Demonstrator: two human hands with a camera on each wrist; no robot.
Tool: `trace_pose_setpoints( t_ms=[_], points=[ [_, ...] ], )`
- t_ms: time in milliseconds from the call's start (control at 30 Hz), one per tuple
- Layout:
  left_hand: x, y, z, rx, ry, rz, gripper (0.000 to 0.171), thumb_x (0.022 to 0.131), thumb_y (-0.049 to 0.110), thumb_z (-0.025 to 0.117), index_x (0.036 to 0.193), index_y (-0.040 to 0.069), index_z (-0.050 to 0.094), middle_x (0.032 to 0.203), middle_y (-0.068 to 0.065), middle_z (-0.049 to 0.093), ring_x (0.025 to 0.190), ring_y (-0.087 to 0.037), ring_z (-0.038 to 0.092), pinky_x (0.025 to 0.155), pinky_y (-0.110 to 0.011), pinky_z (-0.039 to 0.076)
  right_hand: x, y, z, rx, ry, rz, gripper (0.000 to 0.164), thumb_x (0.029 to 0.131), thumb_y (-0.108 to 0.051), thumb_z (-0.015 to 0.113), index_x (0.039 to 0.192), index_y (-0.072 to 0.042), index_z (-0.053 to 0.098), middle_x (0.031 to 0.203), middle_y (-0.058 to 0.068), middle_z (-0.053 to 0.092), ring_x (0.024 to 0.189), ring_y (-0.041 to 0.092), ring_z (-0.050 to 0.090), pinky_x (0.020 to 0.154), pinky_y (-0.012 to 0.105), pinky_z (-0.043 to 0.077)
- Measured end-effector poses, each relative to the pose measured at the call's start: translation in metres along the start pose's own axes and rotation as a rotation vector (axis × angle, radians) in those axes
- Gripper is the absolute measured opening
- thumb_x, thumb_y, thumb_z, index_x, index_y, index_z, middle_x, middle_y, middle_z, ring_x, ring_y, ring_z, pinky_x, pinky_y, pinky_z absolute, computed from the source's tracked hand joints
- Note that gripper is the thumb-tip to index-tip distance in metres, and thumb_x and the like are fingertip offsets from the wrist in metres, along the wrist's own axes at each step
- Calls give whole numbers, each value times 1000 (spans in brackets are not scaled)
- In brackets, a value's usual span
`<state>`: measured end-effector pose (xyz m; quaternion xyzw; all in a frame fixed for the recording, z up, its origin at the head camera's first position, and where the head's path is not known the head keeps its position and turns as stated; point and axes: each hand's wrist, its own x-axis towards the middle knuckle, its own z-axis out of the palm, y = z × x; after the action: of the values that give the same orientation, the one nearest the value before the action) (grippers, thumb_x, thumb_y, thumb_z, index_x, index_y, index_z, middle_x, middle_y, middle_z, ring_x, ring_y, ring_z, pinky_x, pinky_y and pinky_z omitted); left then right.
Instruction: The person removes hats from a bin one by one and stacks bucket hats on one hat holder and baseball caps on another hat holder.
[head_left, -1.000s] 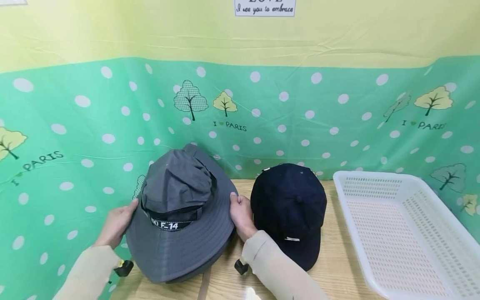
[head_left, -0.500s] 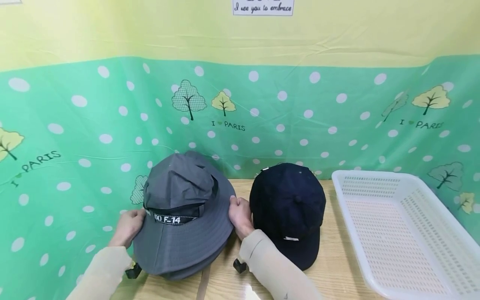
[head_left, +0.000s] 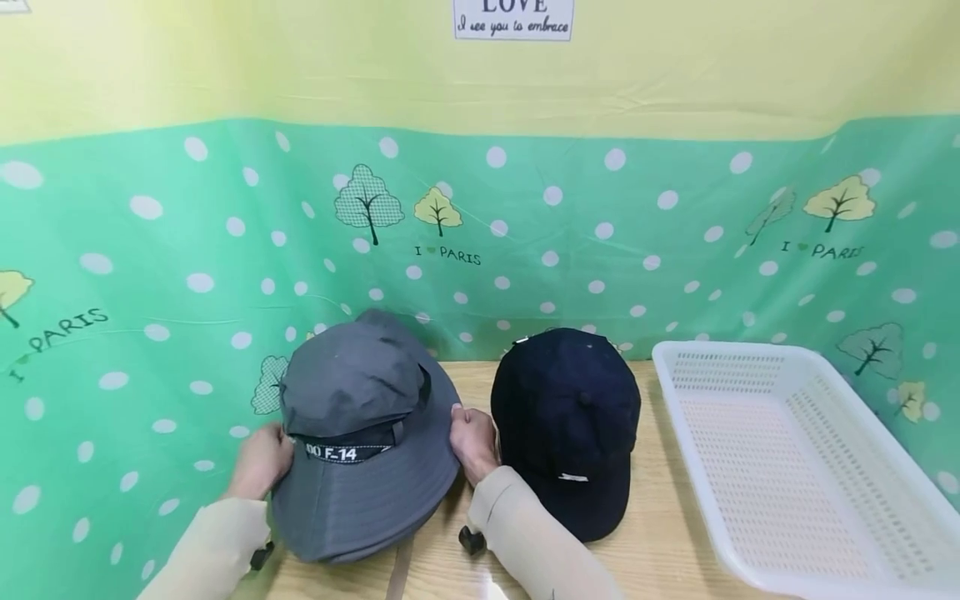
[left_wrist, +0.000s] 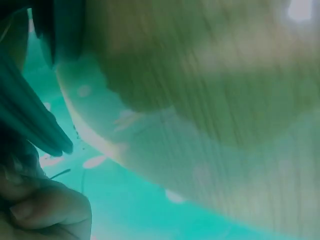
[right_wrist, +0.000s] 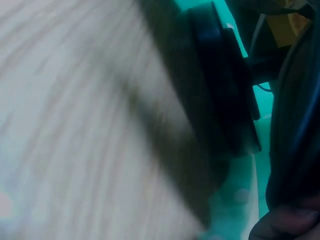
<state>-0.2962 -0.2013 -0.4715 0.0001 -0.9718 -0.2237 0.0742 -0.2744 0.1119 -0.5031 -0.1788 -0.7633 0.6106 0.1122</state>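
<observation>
A grey wide-brimmed hat (head_left: 352, 442), with a dark band lettered "F-14", stands at the left of the wooden table. My left hand (head_left: 262, 458) grips its brim on the left side. On the opposite side my right hand (head_left: 474, 437) pinches the brim between thumb and fingers. Curled fingers (left_wrist: 55, 210) show beside dark brim layers in the left wrist view. Only a fingertip (right_wrist: 287, 222) under a dark edge appears in the right wrist view. Just right of my right hand sits a black baseball cap (head_left: 570, 408), its visor toward me.
A white slotted plastic basket (head_left: 720, 508) lies at the right of the table (head_left: 660, 533). Green and yellow printed cloth (head_left: 540, 292) hangs behind and along the left. A dark disc-like shape (right_wrist: 220, 80) in the right wrist view is too blurred to identify.
The hat's crown has lost its peaked fold and looks rounder. My left hand has shifted right and down along the brim. My right hand keeps its hold; the view has drifted slightly.
</observation>
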Motion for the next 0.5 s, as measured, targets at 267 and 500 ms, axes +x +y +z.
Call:
trace_pose_setpoints(
  t_ms=[267, 500],
  points=[
    [0, 4, 7, 68, 1, 4, 16, 89, 4, 38, 75, 0, 44, 71, -24, 52, 63, -40, 54, 54, -50, 42, -1, 6, 1, -66, 54, -67, 48, 97, -31, 52, 55, -15, 38, 52, -2, 35, 50, 15, 40, 48, 28, 33],
    [-1, 3, 7, 53, -16, 22, 17, 90, 4, 37, 82, -7, 49, 83, -35, 55, 77, -52, 56, 62, -56, 46, -7, 6, 3, -44, 25, -41, 49, 98, -35, 52, 55, -15, 37, 53, -2, 35, 51, 15, 39, 50, 28, 34]
  ],
)
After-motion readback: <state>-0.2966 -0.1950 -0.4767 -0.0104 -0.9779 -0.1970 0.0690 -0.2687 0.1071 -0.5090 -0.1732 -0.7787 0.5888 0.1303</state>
